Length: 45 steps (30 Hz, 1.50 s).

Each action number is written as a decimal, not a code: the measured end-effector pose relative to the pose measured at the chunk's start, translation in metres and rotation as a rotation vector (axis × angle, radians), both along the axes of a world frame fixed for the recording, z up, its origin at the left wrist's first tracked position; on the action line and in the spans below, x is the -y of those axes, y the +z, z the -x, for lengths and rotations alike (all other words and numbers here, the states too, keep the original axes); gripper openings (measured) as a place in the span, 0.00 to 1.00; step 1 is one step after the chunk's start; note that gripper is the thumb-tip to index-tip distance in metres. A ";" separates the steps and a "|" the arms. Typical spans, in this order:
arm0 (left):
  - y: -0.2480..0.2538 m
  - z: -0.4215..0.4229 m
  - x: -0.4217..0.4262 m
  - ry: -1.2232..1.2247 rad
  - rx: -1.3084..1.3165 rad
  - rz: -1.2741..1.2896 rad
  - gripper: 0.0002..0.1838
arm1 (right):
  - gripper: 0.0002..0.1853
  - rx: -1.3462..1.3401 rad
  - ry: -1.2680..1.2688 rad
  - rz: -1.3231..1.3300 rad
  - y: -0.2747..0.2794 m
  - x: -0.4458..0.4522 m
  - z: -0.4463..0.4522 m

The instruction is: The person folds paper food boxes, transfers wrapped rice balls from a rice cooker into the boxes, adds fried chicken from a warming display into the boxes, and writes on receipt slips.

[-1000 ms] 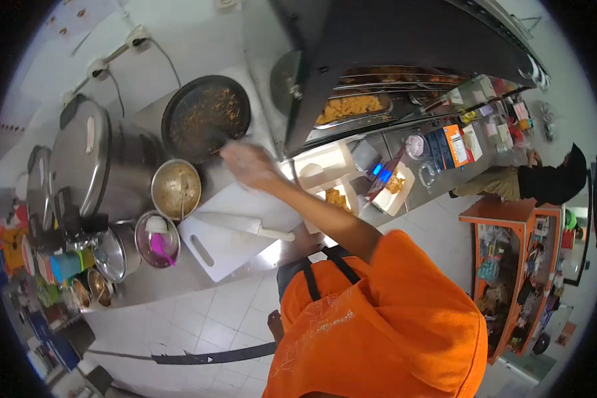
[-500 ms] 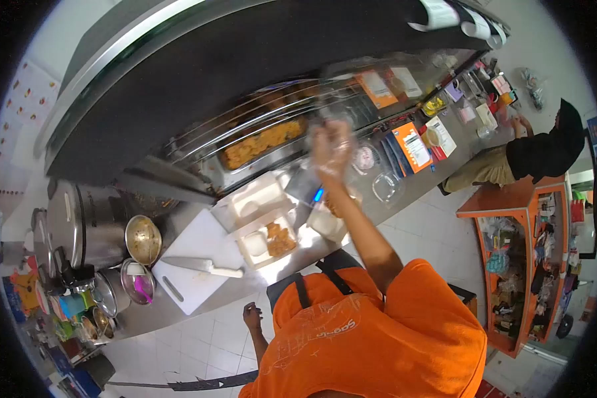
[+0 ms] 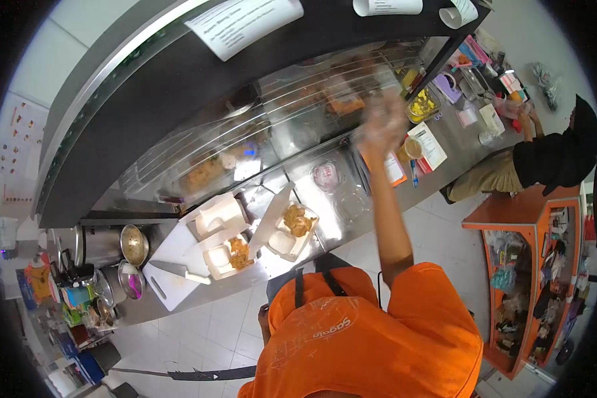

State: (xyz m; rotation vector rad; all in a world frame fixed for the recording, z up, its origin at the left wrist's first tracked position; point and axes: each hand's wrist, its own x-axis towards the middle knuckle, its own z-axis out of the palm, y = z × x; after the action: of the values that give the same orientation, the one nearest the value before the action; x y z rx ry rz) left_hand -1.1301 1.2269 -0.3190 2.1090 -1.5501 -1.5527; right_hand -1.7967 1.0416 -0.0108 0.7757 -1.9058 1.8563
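My right hand (image 3: 383, 126), in a clear plastic glove, is stretched out over the counter's right part, smeared by motion; whether it holds anything is hidden by the blur. Near it are an orange-and-white booklet (image 3: 397, 174), a cup of brown liquid (image 3: 412, 147) and a container of yellow pieces (image 3: 422, 105). Of my left arm (image 3: 264, 324), only a dark bit shows beside the orange shirt, its fingers hidden. Nearer me, two open takeaway boxes hold browned fried food: a left box (image 3: 220, 270) and a right box (image 3: 286, 255). Another open box (image 3: 205, 222) stands behind them.
A knife (image 3: 179, 270) lies on a white cutting board (image 3: 169, 292). Metal bowls (image 3: 134, 245) stand at the left. A glass display case (image 3: 272, 142) runs along the back. A co-worker in black (image 3: 544, 156) stands at the right, near an orange shelf (image 3: 504, 205).
My right hand has moved right, away from above the display case's front edge. My view has shifted, and my left hand has gone mostly out of sight beside the shirt.
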 end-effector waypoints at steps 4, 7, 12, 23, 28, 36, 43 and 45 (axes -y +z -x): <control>-0.019 -0.006 -0.007 0.070 -0.040 -0.022 0.10 | 0.22 -0.137 -0.478 -0.212 0.015 -0.039 0.124; -0.004 0.001 0.003 0.106 0.031 -0.038 0.10 | 0.23 -0.064 -0.298 -0.099 0.008 -0.036 0.134; 0.055 0.041 0.036 -0.058 0.099 0.001 0.10 | 0.23 -0.119 -0.148 -0.115 0.006 -0.014 0.066; 0.030 0.019 0.006 -0.185 0.068 0.214 0.11 | 0.22 0.105 -0.367 -0.121 0.030 -0.009 0.095; 0.029 0.015 0.013 -0.242 0.140 0.056 0.17 | 0.14 -0.131 -0.252 -0.168 0.012 -0.017 0.043; 0.063 0.057 0.052 0.170 -0.038 0.020 0.11 | 0.14 -0.224 0.178 -0.591 0.011 0.024 0.070; 0.015 0.051 0.020 0.051 0.036 0.213 0.10 | 0.29 -0.518 0.119 -0.799 -0.047 0.117 0.076; 0.021 0.061 0.017 0.044 0.104 0.167 0.10 | 0.29 -0.599 0.077 -0.799 -0.056 0.135 0.079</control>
State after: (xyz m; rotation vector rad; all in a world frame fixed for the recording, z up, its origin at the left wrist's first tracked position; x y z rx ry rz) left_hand -1.1910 1.2094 -0.2979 2.1454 -1.5920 -1.2713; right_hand -1.8752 0.9067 -0.0664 1.4502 -2.1562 0.6796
